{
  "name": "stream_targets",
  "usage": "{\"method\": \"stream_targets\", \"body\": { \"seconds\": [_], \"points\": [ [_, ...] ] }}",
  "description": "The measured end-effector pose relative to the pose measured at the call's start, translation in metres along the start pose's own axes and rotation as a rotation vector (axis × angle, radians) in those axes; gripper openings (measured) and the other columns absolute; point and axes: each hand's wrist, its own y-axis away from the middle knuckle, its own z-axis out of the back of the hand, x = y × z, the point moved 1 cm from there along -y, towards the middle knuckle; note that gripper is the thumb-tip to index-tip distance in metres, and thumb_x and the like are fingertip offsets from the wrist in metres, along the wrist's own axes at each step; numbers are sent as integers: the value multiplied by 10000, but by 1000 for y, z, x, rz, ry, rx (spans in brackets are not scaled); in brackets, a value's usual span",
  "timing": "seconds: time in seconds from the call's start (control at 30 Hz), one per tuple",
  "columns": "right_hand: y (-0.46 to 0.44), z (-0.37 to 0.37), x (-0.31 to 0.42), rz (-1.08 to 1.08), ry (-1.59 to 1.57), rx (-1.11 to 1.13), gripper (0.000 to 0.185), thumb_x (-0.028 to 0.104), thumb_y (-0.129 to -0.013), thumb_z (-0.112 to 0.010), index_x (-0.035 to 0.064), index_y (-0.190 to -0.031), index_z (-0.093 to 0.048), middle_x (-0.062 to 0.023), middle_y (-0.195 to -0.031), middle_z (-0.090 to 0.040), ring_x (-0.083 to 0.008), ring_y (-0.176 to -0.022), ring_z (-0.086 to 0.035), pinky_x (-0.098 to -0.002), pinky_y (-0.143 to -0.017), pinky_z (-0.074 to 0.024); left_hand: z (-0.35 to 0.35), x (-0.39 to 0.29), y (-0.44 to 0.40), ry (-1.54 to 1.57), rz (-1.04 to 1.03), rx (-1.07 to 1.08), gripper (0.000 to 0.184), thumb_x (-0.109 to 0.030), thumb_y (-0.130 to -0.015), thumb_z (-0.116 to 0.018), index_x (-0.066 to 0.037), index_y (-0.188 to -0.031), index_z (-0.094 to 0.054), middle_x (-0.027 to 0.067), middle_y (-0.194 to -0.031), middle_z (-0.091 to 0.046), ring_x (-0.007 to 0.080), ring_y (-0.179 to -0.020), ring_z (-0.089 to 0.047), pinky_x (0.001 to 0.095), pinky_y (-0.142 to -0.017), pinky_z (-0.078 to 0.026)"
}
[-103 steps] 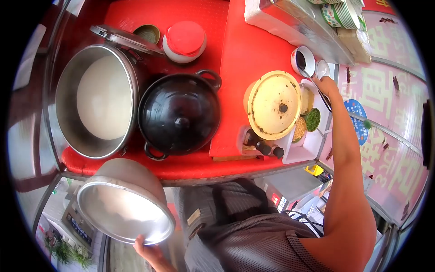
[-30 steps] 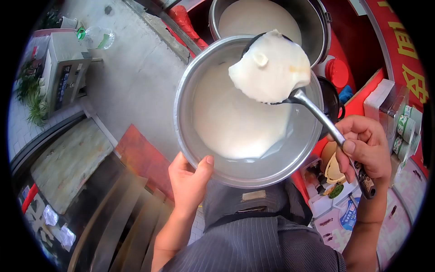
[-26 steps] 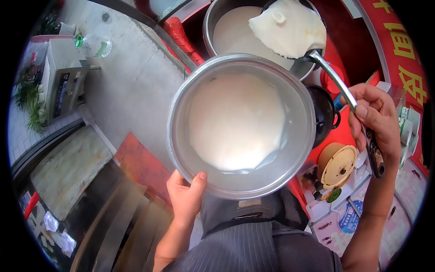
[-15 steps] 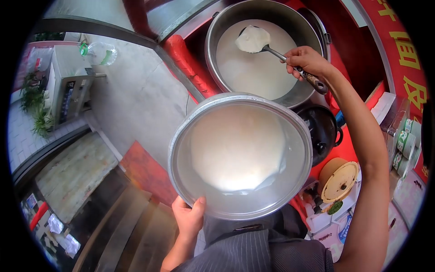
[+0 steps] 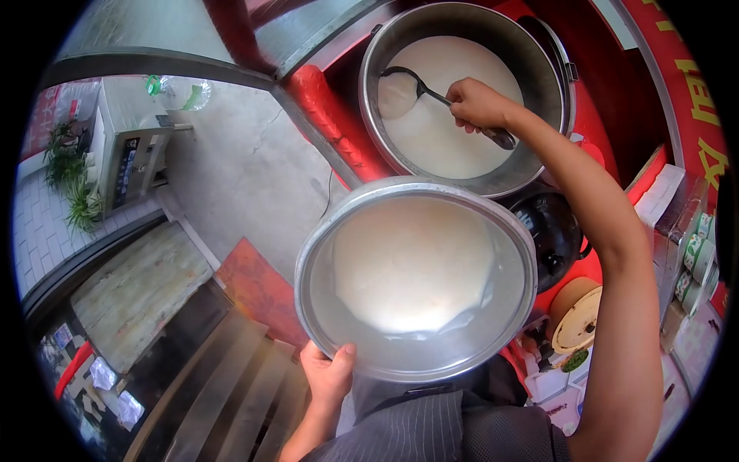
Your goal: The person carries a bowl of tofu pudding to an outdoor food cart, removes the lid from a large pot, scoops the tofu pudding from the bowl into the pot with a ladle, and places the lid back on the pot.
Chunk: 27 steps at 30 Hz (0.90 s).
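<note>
A wide metal basin (image 5: pixel 416 356) of smooth white contents (image 5: pixel 412 266) is tilted in front of me. My left hand (image 5: pixel 329 373) grips its near-left rim, thumb on the edge. Beyond it stands a deep metal pot (image 5: pixel 540 92), partly full of a pale, milky-white mass (image 5: pixel 462 138). My right hand (image 5: pixel 479 106) is closed around the dark handle of a ladle (image 5: pixel 436 96). The ladle's bowl lies at the pot's left inner side, at the white surface, with white stuff inside its dark rim.
A black lidded pot (image 5: pixel 548 231) stands right of the basin. A beige round container (image 5: pixel 579 319) and chopped greens (image 5: pixel 575 359) sit nearer on the right. Stacked bowls (image 5: pixel 697 258) are at the far right. A red padded edge (image 5: pixel 327 115) runs left of the metal pot.
The ladle, earlier raised with a white scoop over the pot, has gone down and left to the surface. My right hand moved left with it. The basin stays in my left hand.
</note>
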Motion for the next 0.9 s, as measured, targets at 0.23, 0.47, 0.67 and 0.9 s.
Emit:
{"method": "stream_targets", "body": {
  "seconds": [0.23,0.47,0.67,0.9],
  "points": [
    [12,-14,-12,199,431,-422,172,113,-887,-533,-36,-941,-598,-232,-834,-674,-420,-794,-660,-482,-735,-522,-2,-2,-2,15,1,11,172,-106,-865,-711,28,-964,-666,42,-902,-700,96,-800,-608,265,-731,-482],
    [139,-12,20,360,-24,-761,253,88,-952,-577,-18,-1181,-591,-127,-796,-657,-232,-679,-635,-327,-642,-509,-6,-9,-3,-1,11,52,173,-62,-874,-675,34,-1017,-668,39,-949,-695,92,-849,-598,264,-774,-478],
    [304,-60,78,363,-229,-551,277,8,-969,-534,-52,-1236,-580,-43,-803,-646,-70,-626,-583,-199,-567,-461,-14,-23,-4,-18,48,68,177,-37,-877,-653,33,-1039,-671,32,-953,-682,93,-854,-587,271,-787,-478],
    [291,-129,82,425,289,-252,271,-25,-865,-622,-40,-1136,-622,-161,-831,-655,-307,-683,-672,-381,-602,-524,-16,-26,-9,-83,39,112,190,-31,-860,-658,44,-1034,-680,45,-1031,-623,105,-941,-574,275,-849,-465]
  ]
}}
